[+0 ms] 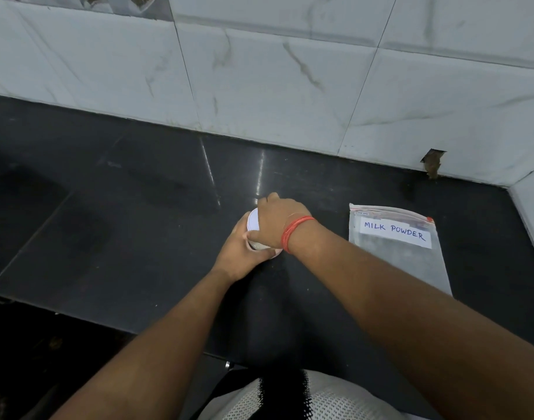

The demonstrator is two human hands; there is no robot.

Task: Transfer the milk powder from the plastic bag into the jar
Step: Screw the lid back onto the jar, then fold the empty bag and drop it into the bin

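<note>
A small jar with a white lid stands on the black counter, mostly hidden by both hands. My left hand grips the jar's body from the near side. My right hand, with red thread at the wrist, curls over the lid from above. To the right lies a flat clear zip bag labelled "MILK POWDER", its seal toward the wall. Neither hand touches the bag.
A white marble-patterned tiled wall runs along the back of the counter and turns forward at the far right. A broken hole in the tile sits near the right corner. The counter's front edge runs just below my forearms.
</note>
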